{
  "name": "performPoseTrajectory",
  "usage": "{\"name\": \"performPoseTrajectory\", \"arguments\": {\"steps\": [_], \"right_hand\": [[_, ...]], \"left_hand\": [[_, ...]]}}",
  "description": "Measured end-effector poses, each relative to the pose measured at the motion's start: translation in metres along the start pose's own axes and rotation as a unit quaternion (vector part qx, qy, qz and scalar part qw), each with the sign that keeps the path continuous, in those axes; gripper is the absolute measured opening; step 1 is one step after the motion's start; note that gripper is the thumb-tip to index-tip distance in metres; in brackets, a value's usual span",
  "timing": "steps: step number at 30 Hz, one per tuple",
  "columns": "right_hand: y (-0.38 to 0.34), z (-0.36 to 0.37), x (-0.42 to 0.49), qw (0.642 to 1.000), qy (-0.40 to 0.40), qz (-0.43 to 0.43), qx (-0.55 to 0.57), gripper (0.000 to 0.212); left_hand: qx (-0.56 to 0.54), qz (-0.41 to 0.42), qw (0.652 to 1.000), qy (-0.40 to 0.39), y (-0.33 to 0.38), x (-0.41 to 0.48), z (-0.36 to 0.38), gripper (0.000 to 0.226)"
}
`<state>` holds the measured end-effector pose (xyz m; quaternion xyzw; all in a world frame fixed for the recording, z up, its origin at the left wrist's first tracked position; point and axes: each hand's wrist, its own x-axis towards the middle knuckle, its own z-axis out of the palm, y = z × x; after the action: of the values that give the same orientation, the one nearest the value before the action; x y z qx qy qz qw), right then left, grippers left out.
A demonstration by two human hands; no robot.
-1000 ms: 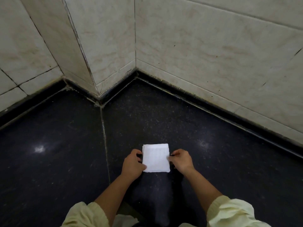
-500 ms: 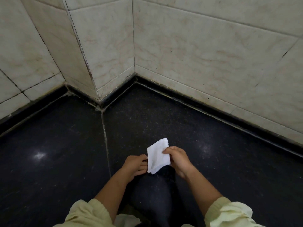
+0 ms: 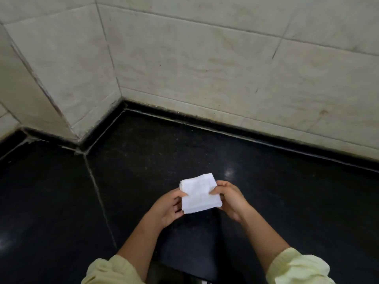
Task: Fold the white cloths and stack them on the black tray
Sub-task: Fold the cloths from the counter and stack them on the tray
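White cloth (image 3: 200, 194): you have one, folded into a small thick square, held up off the black stone surface (image 3: 61, 201) between both of your hands. Your left hand (image 3: 166, 210) grips its left edge, thumb on top and fingers curled underneath. Your right hand (image 3: 229, 198) pinches the right edge, thumb pressed onto the top face and the other fingers wrapped behind. The two hands are close together, with only the cloth between them, and the cloth tilts a little, its far edge higher.

Two pale yellow sleeves show, the left sleeve (image 3: 110, 269) and the right sleeve (image 3: 297, 267), both bunched at the forearm. Under your forearms lies a dark grey shape (image 3: 190, 249); what it is cannot be told.

You hold the cloth above the near middle of the surface, to the right of a pale seam (image 3: 98, 201) that runs toward the far corner. Beige tiled walls (image 3: 205, 68) rise along the far edge and meet at that corner.
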<state>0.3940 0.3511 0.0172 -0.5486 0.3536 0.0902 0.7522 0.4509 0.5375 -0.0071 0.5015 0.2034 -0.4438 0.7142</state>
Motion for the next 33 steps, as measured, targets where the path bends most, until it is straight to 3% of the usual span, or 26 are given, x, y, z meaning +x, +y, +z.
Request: {"name": "performPoseTrajectory", "arguments": {"steps": [7,19,33], "right_hand": [[0.010,-0.062,-0.046,0.995,0.074,-0.024,0.061,0.038],[0.019,-0.203,-0.152,0.961,0.232,-0.093,0.122,0.039],[0.027,-0.448,-0.299,0.928,0.328,-0.116,0.135,0.038]], "left_hand": [[0.120,-0.007,0.988,-0.095,-0.006,0.005,0.055,0.038],[0.288,-0.049,0.925,-0.244,-0.055,0.001,0.211,0.037],[0.377,-0.045,0.868,-0.319,-0.213,-0.041,0.463,0.038]]}}
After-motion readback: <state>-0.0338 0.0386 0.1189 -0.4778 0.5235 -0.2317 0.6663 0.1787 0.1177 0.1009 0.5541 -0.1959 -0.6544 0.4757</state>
